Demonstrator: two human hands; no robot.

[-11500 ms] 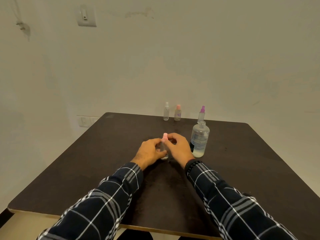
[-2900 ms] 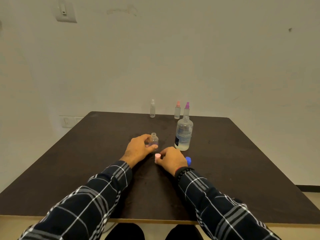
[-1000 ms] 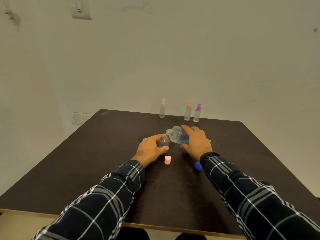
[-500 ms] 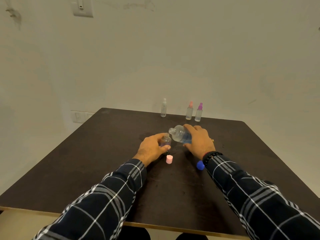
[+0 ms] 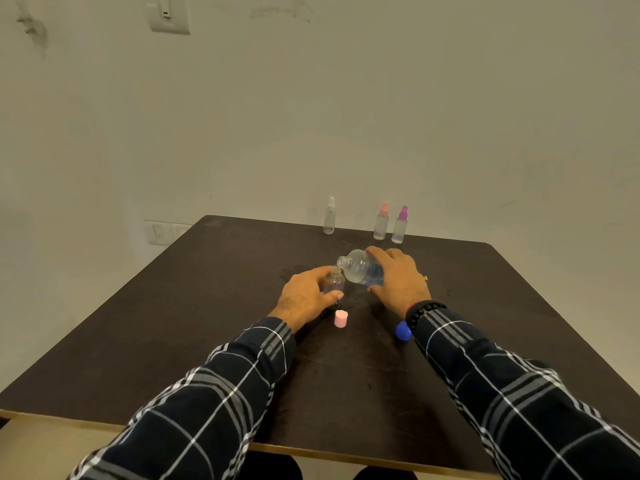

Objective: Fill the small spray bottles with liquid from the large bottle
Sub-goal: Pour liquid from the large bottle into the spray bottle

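We are in a plain indoor room, home or small office, we cannot tell which: a bare, scuffed off-white wall [image 5: 346, 116], a switch plate [image 5: 168, 15] high up, a socket plate [image 5: 159, 233] low down, a dark worktop [image 5: 225, 306] by the wall.

Dark navy plaid on the left sleeve [image 5: 207, 393] and right sleeve [image 5: 512, 403], white and grey lines crossing; a black beaded bracelet [image 5: 424, 310] sits at the right cuff, and a small gold ring [image 5: 425, 278] glints on the right hand [image 5: 398, 282].

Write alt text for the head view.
A right hand tips a large bottle over a small bottle held by the left hand on a table. A pink cap and blue cap lie nearby; three spray bottles stand behind.
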